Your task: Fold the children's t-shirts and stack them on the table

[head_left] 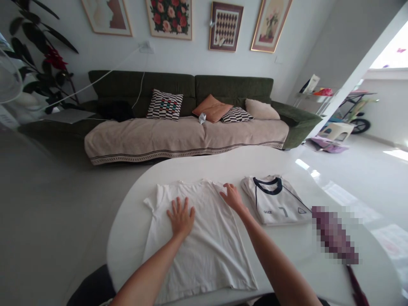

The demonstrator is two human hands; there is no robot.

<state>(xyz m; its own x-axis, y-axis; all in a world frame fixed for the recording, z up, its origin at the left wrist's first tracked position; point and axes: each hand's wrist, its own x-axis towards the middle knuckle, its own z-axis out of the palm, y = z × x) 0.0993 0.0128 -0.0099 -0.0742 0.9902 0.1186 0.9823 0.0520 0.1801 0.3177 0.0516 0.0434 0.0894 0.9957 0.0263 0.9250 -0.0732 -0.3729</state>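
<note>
I saw white desk (134,212) before green sofa (232,87), sunlight on floor (376,170); left hand (181,220) lay on T-shirt (204,255), fingers wide; right hand (234,199) at sleeve (219,187), fingers half-spread.

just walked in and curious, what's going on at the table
A white shirt lies spread out on the white table. The person's left hand rests flat on it; the right hand is at the sleeve on that side, though whether it grips is unclear. Beside the shirt lies a folded jersey numbered 7.

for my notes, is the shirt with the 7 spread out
No, the numbered shirt lies folded on the table, beside the plain shirt.
</note>
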